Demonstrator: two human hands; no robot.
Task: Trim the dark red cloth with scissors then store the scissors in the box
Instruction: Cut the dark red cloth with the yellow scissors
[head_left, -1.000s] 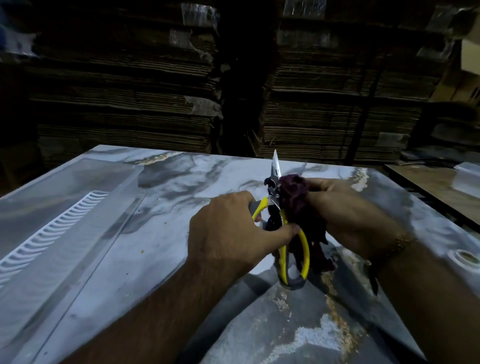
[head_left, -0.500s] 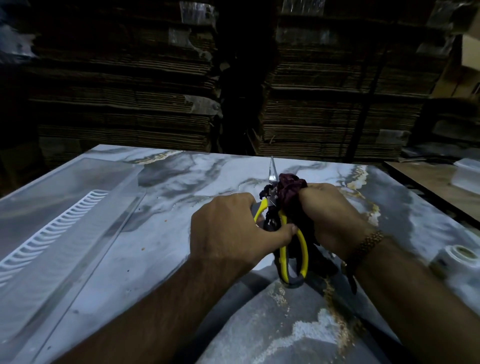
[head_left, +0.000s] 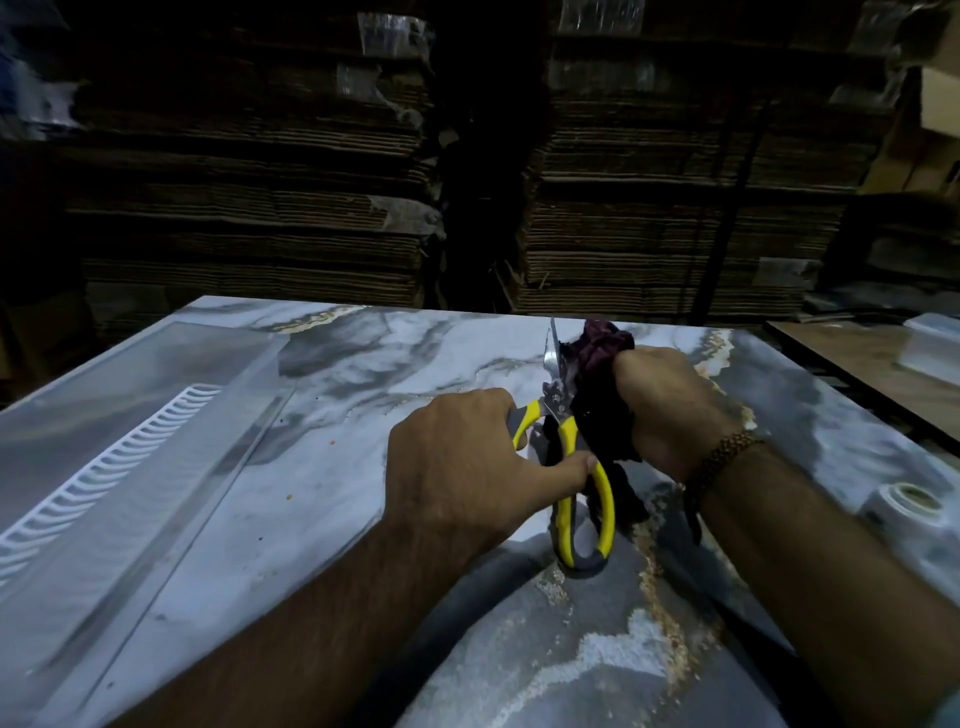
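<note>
My left hand (head_left: 467, 467) grips the yellow-and-grey handles of the scissors (head_left: 574, 467), blades pointing away from me and up. The blades touch the left side of a bunched dark red cloth (head_left: 605, 348), which my right hand (head_left: 670, 405) clutches in a fist. Part of the cloth hangs down dark below my right hand, behind the scissor handles. A clear plastic box (head_left: 130, 441) with a white ribbed strip inside lies on the left of the marble-patterned table (head_left: 363, 364).
A roll of tape (head_left: 906, 501) sits near the table's right edge. A wooden table (head_left: 857, 364) with a clear container (head_left: 932, 348) stands to the right. Stacks of flattened cardboard (head_left: 649, 208) rise behind the table.
Both hands stayed close together above the table. My right hand has turned and drawn nearer, and the cloth bunch now sticks up higher beside the blades.
</note>
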